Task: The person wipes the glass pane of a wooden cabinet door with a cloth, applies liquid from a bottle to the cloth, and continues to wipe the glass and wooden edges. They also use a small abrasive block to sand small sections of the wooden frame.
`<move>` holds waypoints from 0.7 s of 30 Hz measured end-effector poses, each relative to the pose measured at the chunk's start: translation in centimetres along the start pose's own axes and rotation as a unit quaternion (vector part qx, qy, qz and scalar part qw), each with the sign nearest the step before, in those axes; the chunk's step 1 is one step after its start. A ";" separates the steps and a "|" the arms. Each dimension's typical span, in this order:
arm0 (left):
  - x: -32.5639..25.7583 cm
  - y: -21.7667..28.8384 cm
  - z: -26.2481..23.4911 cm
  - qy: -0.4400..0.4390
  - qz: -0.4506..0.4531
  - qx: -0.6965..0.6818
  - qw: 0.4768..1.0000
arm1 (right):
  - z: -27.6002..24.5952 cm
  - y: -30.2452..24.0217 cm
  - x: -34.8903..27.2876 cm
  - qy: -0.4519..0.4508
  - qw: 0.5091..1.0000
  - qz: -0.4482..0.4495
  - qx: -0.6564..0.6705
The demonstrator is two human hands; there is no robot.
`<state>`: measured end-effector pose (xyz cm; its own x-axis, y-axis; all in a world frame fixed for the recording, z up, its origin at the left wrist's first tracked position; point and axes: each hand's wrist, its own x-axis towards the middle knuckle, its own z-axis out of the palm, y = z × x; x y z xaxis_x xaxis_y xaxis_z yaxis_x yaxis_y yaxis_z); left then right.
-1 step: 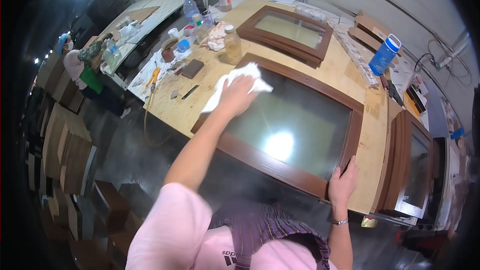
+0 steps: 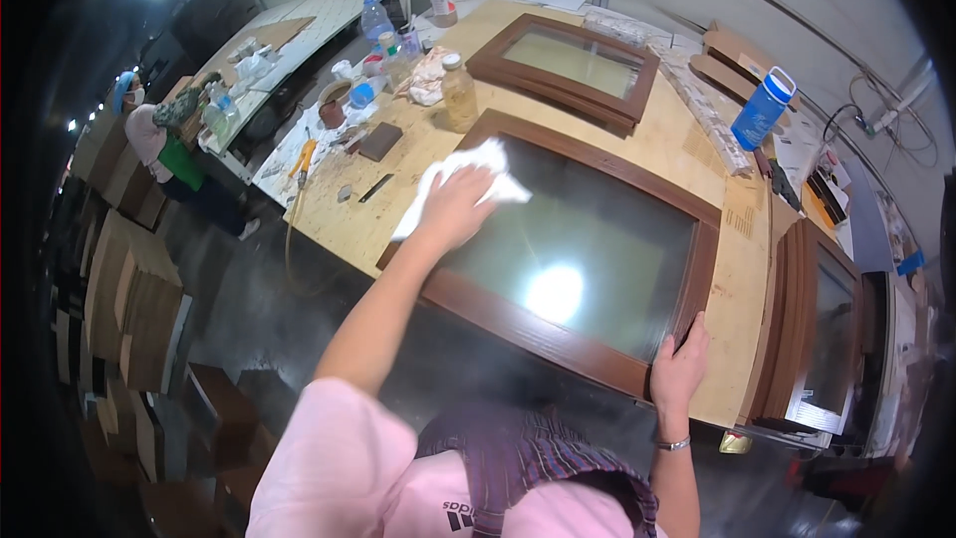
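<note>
In front of me a brown wooden-framed glass door panel lies flat on the workbench, a bright light reflected in its pane. My left hand presses a crumpled white cloth against the panel's left end, where cloth and hand cover part of the frame and glass. Its fingers lie over the cloth, holding it. At the near right corner my right hand grips the panel's frame, with the thumb and fingers at its edge.
A smaller framed glass panel lies behind. Bottles, including a glass jar, stand beyond the cloth. A blue bottle is at right, near stacked framed panels. An orange-handled air gun lies left. Another person stands far left.
My left hand and the white cloth have slid slightly toward me and to the left across the panel. My right hand keeps its grip on the corner.
</note>
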<state>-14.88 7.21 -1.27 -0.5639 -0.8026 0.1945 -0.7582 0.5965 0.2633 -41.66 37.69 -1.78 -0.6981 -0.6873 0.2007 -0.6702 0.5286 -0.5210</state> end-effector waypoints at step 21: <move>-8.2 9.0 -4.4 -0.182 0.252 -0.588 0.747 | 0.1 -0.5 -0.5 0.072 0.986 -0.009 0.150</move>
<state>-15.59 19.18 3.62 -0.8941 -0.2957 0.3363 0.2722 0.2376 0.9324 -40.94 37.68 -1.69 -0.7297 -0.6060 0.3168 -0.5935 0.3311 -0.7336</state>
